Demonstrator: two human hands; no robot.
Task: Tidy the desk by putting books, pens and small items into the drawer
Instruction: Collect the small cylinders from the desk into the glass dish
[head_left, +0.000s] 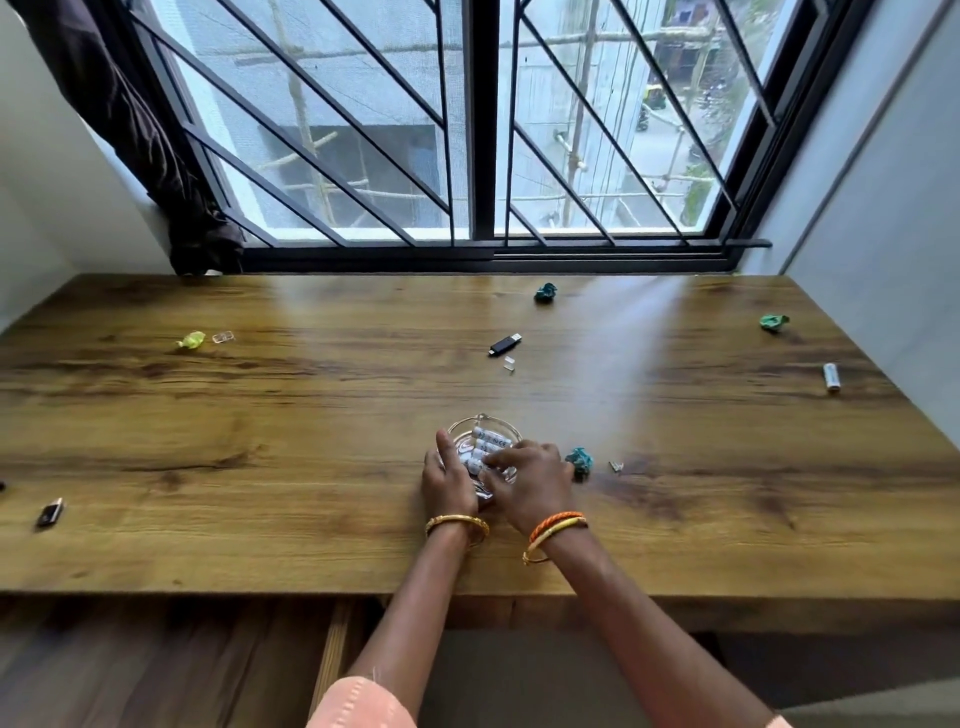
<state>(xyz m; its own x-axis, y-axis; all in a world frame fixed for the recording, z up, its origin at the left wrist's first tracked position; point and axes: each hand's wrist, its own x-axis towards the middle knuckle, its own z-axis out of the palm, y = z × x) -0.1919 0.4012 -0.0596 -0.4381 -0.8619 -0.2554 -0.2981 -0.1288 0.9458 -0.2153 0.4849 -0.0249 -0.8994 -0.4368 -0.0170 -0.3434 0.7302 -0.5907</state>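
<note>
Batteries (485, 447): gathered in glass dish (511, 431) on table (260, 441). Your left hand (448, 480) grips dish rim; right hand (530, 480) fingers curled over batteries, pinch unclear. Step: collecting. Next, likely: lift dish toward drawer below. USB stick (505, 344) beyond grip.

A home desk by a window.
The wooden desk (260, 415) meets a barred window (467, 130) with a dark curtain (130, 130), overlooking a street.

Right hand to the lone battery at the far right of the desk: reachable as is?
Probably yes. The right hand is busy at the glass dish, but bare desk lies between it and the lone battery; only crumpled paper sits nearby.
</note>
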